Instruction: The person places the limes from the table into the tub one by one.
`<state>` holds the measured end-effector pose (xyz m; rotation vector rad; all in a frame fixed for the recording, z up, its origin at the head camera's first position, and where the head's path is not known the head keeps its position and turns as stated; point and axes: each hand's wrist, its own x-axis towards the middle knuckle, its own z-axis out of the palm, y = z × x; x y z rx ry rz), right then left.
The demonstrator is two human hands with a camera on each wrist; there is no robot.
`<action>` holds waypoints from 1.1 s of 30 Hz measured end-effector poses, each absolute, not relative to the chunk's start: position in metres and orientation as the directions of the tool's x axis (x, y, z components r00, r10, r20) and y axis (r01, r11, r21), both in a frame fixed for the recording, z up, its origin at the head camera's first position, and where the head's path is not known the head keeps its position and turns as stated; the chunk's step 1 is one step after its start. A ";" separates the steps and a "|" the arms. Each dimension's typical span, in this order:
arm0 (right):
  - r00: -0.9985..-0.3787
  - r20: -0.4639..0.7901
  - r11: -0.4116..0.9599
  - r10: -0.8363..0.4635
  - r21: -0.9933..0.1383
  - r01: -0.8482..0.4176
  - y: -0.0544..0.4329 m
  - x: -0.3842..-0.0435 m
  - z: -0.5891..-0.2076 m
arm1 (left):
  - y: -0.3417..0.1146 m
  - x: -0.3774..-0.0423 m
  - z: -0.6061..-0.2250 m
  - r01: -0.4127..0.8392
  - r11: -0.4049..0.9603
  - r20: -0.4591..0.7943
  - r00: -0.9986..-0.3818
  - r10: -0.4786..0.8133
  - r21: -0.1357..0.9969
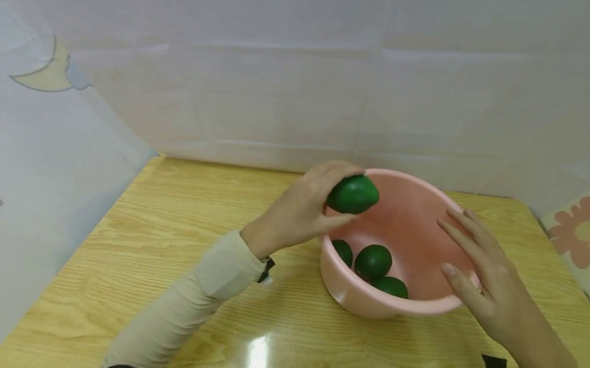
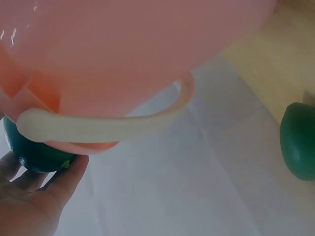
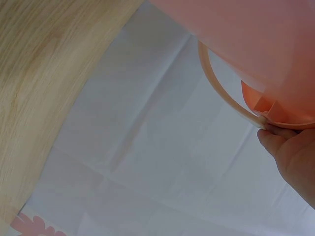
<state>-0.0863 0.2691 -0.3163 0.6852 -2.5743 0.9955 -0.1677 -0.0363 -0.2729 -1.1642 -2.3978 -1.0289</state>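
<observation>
My left hand (image 1: 294, 208) grips a glossy green lime (image 1: 354, 195) over the left rim of a pink plastic bucket (image 1: 356, 299). Its thumb is below the fruit and the fingers are over the top. Inside the bucket, against the near left wall, lie three more limes (image 1: 373, 261), one partly hidden by the rim. My right hand (image 1: 491, 277) is at the bucket's right rim, fingers spread and holding nothing. In the right wrist view its thumb is right beside the end of the pale handle (image 3: 216, 86).
The bucket stands on a wood-grain table (image 1: 185, 201), right of its middle. Another lime (image 2: 300, 142) shows at the right edge of the left wrist view. White sheeting (image 1: 279, 95) closes off the back and sides, with a printed flower (image 1: 586, 231) at the right.
</observation>
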 end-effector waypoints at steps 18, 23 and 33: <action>-0.847 0.421 0.651 -0.325 -0.550 -0.523 0.269 -0.086 -0.316 | -0.020 -0.170 -0.274 0.756 0.424 0.429 -0.640 0.637 0.498; -0.846 0.423 0.652 -0.326 -0.547 -0.525 0.269 -0.086 -0.316 | -0.017 -0.172 -0.271 0.748 0.438 0.377 -0.643 0.667 0.499; -0.852 0.413 0.657 -0.321 -0.551 -0.514 0.269 -0.085 -0.315 | -0.012 -0.177 -0.266 0.742 0.472 0.257 -0.631 0.732 0.477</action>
